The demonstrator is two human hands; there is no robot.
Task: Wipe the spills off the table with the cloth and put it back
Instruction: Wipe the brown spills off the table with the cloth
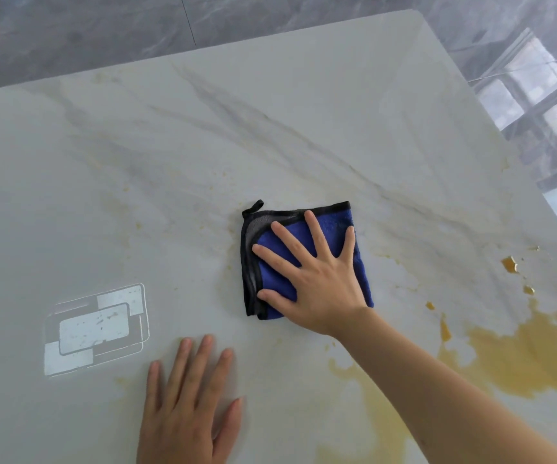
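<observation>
Right hand (317,279) spread flat, fingers straight and splayed, pressed onto folded blue cloth (334,226) on marble table (136,162). Left hand (188,406) laid flat nearby, fingers straight, holding nothing. Yellow spill (521,360) pooled behind right wrist; orange bits (509,263) well right of fingertips.

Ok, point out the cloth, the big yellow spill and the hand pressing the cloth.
cloth (357,229), head view, blue upper right corner.
yellow spill (525,360), head view, middle of puddle.
right hand (320,283), head view, back of hand.
</observation>
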